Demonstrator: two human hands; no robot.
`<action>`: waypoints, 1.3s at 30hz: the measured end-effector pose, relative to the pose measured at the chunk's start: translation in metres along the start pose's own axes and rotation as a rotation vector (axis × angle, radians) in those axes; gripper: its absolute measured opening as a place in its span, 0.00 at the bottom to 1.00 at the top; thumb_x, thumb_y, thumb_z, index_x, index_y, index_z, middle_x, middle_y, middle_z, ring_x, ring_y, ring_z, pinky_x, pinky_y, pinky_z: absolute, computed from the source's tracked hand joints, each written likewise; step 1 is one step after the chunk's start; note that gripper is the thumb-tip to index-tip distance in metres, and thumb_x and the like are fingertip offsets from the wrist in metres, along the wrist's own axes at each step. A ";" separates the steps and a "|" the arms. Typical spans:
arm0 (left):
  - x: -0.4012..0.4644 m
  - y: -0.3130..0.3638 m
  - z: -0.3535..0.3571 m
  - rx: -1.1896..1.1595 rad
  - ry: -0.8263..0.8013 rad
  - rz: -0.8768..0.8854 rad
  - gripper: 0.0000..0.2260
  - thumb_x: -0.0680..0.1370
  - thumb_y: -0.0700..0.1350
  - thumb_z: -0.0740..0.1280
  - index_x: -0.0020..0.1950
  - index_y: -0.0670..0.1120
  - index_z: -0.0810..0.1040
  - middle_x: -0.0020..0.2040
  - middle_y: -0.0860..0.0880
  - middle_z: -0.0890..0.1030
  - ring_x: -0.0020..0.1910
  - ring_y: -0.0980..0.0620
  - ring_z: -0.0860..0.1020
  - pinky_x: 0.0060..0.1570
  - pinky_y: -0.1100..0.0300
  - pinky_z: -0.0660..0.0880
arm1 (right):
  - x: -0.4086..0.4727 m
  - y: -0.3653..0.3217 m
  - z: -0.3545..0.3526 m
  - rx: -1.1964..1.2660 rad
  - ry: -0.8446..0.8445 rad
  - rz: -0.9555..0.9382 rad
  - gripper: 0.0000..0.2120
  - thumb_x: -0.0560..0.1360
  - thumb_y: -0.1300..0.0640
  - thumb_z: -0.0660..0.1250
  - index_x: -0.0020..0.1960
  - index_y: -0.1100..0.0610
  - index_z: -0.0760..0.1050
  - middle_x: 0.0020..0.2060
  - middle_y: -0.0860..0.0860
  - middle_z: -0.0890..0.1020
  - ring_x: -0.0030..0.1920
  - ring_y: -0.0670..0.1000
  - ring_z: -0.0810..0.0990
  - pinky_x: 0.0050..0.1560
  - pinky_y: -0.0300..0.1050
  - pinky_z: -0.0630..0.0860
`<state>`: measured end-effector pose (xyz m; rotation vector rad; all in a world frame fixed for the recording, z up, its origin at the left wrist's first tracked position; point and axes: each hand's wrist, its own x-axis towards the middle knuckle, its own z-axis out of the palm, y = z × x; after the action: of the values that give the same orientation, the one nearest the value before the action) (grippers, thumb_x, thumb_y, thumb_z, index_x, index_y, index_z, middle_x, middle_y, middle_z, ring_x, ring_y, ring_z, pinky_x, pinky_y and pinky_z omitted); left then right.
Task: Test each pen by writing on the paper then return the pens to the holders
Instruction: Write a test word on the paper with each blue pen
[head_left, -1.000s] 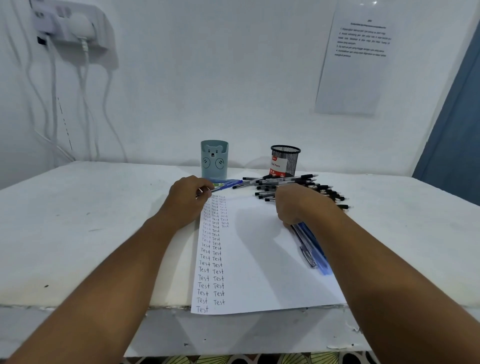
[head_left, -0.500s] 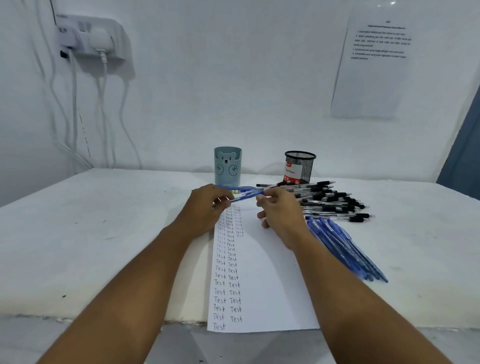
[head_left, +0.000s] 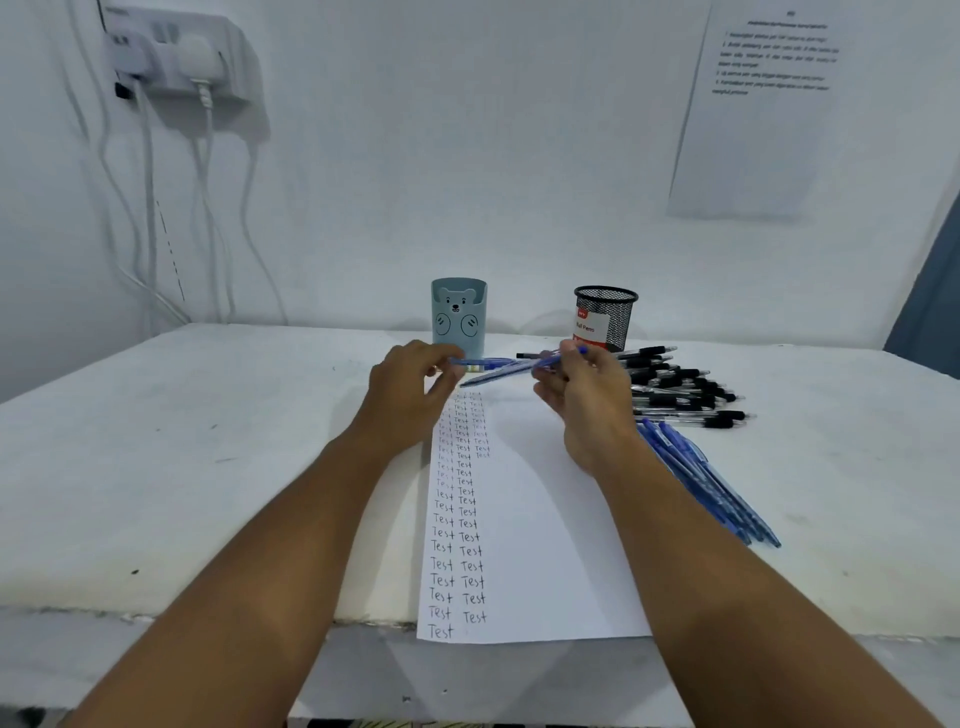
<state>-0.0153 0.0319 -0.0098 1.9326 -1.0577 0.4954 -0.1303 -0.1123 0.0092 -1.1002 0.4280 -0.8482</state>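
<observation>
A white paper (head_left: 540, 545) lies on the table, its left side filled with columns of the word "Test". My right hand (head_left: 584, 400) holds a blue pen (head_left: 506, 371) above the paper's top, its tip pointing left. My left hand (head_left: 410, 395) rests at the paper's top left corner, its fingers pinched on another blue pen (head_left: 480, 362) that lies flat. Behind stand a teal bear holder (head_left: 459, 318) and a black mesh holder (head_left: 605, 317). Black pens (head_left: 680, 389) and blue pens (head_left: 711, 488) lie in piles on the right.
The white table (head_left: 182, 467) ends at a front edge near me. A wall socket with white cables (head_left: 176, 62) hangs at the back left. A printed sheet (head_left: 763, 109) is stuck on the wall at the right. A blue panel stands at the far right.
My right hand left the blue pen pile at the paper's right edge and rose to the paper's top holding a blue pen. The view shifted, showing more of the blue pile.
</observation>
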 end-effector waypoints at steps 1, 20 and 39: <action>0.000 -0.003 0.000 0.013 0.009 -0.019 0.11 0.78 0.48 0.65 0.57 0.48 0.81 0.47 0.50 0.80 0.48 0.50 0.75 0.55 0.50 0.71 | -0.001 -0.003 -0.001 0.054 0.016 -0.002 0.02 0.82 0.57 0.62 0.53 0.55 0.72 0.44 0.53 0.83 0.39 0.49 0.82 0.48 0.47 0.80; -0.001 -0.017 0.000 0.150 -0.267 -0.227 0.05 0.76 0.50 0.69 0.49 0.54 0.84 0.54 0.52 0.82 0.58 0.48 0.76 0.61 0.48 0.71 | -0.013 -0.016 -0.007 0.119 0.084 0.012 0.14 0.77 0.71 0.63 0.57 0.56 0.69 0.25 0.48 0.68 0.21 0.45 0.60 0.20 0.35 0.57; -0.002 -0.021 -0.001 0.140 -0.331 -0.257 0.05 0.77 0.53 0.67 0.50 0.56 0.81 0.59 0.53 0.81 0.62 0.50 0.75 0.64 0.50 0.69 | -0.031 0.007 -0.001 -0.313 -0.387 0.102 0.20 0.77 0.71 0.67 0.56 0.56 0.59 0.35 0.61 0.79 0.31 0.56 0.77 0.33 0.48 0.76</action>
<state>0.0007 0.0394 -0.0207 2.2903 -0.9749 0.1086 -0.1474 -0.0872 -0.0005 -1.4843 0.2935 -0.4699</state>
